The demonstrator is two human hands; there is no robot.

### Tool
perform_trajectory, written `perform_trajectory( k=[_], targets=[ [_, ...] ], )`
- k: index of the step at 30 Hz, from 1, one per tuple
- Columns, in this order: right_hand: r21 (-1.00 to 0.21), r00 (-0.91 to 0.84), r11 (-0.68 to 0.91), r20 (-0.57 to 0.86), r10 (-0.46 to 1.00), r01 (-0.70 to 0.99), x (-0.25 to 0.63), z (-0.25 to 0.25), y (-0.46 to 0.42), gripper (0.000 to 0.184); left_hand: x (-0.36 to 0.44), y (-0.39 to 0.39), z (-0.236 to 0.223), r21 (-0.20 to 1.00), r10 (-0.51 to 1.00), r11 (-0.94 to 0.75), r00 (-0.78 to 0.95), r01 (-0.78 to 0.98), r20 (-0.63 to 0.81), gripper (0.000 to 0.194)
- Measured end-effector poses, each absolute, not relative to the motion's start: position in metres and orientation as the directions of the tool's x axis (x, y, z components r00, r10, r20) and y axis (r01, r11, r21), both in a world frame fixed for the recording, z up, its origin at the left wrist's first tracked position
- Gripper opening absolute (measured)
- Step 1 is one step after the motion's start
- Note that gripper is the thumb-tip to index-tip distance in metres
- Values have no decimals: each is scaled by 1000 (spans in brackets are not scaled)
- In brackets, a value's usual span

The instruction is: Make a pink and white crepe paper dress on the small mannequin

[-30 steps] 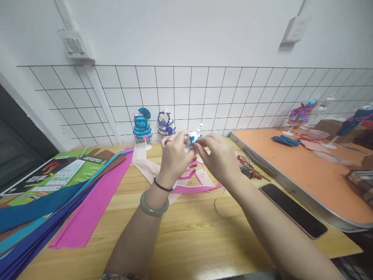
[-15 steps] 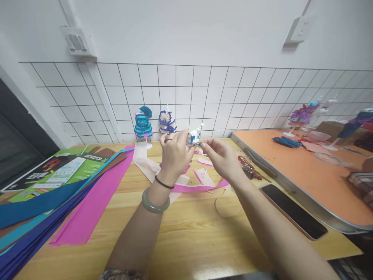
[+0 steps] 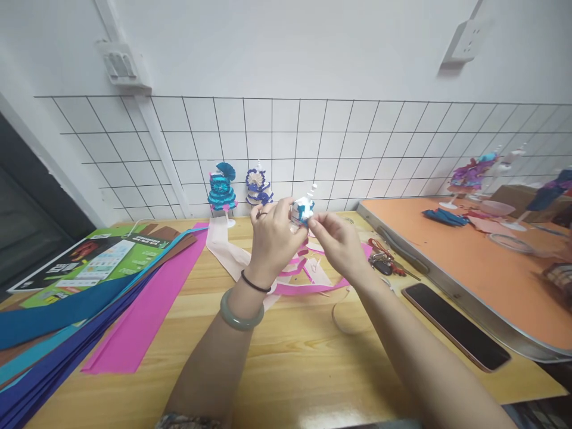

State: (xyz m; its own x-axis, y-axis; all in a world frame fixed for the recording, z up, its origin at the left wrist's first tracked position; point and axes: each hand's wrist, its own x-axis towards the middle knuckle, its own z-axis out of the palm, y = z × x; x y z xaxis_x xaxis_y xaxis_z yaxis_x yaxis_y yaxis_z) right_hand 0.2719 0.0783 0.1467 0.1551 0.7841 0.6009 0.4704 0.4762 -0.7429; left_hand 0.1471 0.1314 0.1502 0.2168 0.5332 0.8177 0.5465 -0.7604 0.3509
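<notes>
The miniature mannequin [image 3: 308, 201] is up above the wooden table [image 3: 290, 381], leaning a little to the right, with its white neck on top. Teal trim [image 3: 304, 212] is already on the white bodice, so I judge this upper part as partly decorated; how much remains I cannot tell, because the left hand [image 3: 277, 233] covers the lower side. This hand has its fingers curled around the figure. The right hand [image 3: 342, 241] has thumb and forefinger pressed together, seemingly pinching the trim's lower edge. Beneath lie pink-and-white scraps [image 3: 317, 273]. Farther behind, a turquoise-dressed figure [image 3: 222, 193] and a purple-and-cream figure [image 3: 259, 186] stand, which look finished. Magenta crepe paper [image 3: 143, 316] lies at the left.
</notes>
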Motion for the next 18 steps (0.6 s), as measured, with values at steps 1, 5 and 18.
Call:
perform_trajectory(
  k=[1, 5, 18],
  targets=[
    [-802, 168, 474, 557, 814, 364, 274, 148, 76, 19, 147, 132, 151, 389, 550, -766, 208, 512, 809, 37],
    [-870, 214, 481, 493, 843, 110, 282, 149, 72, 19, 142, 136, 152, 568, 656, -738, 189, 364, 731, 37],
    [-969, 287, 169, 112, 951, -181, 314, 121, 110, 29, 118, 155, 158, 775, 771, -631, 125, 25, 624, 49]
  ],
)
